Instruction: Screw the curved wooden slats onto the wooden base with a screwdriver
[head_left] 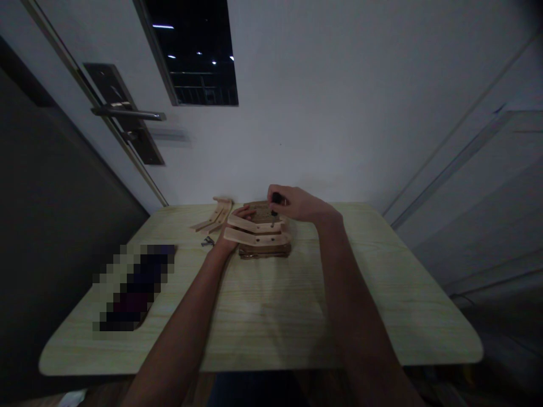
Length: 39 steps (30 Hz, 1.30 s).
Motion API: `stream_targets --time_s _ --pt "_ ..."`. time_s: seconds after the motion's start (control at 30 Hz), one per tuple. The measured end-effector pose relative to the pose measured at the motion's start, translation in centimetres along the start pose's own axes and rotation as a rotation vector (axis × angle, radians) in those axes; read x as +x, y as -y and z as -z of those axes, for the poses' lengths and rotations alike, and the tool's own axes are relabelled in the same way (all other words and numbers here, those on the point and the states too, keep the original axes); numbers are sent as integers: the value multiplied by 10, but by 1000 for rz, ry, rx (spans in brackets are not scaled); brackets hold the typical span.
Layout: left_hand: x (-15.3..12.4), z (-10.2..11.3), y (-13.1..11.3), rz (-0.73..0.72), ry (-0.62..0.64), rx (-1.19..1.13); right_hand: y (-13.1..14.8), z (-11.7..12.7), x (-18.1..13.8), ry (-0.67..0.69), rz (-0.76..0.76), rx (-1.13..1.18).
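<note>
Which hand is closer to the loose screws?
Left: the left hand is just right of the screws, partly hidden by wooden pieces. The right hand is farther right, holding the screwdriver.

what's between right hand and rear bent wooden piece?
A dark-handled screwdriver, held in the right hand, its shaft pointing down at the rear wooden piece. Shows in the head view.

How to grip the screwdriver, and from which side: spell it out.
Take the screwdriver by its black handle, probably from above and the right, as the right hand does: it stands roughly upright, handle uppermost, its thin shaft pointing down at a wooden strip.
</note>
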<state>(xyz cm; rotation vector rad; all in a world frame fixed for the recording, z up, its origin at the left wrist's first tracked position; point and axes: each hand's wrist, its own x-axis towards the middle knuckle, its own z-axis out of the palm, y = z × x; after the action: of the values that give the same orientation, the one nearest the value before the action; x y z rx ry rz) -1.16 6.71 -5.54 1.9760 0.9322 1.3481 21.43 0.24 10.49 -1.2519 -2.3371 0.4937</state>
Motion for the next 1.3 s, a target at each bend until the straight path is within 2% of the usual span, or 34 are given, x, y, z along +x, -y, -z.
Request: stream_targets --time_s 0.1,0.4,0.6,0.73,0.97,1.13,1.2,1.3 --pt "1 -2 3 6 -2 -14 1 -1 4 -42 30 11" --pt "0 1 -4 9 24 9 11 -13 10 -187 -161 -253" --pt "0 0 -1 -6 20 26 11 -8 2 -106 -158 -148" --pt "-1 1 -4 -4 16 43 4 -5 0 -15 -95 -39" --pt "1 2 -8 12 14 7 12 -5 5 -60 -120 -86" --pt "0 0 -9 43 14 7 23 -9 8 -178 -214 -306" --pt "0 0 -8 54 10 13 23 -11 9 -217 -223 -305" --pt "1 0 -6 28 11 -7 20 -11 10 -210 -160 -220"
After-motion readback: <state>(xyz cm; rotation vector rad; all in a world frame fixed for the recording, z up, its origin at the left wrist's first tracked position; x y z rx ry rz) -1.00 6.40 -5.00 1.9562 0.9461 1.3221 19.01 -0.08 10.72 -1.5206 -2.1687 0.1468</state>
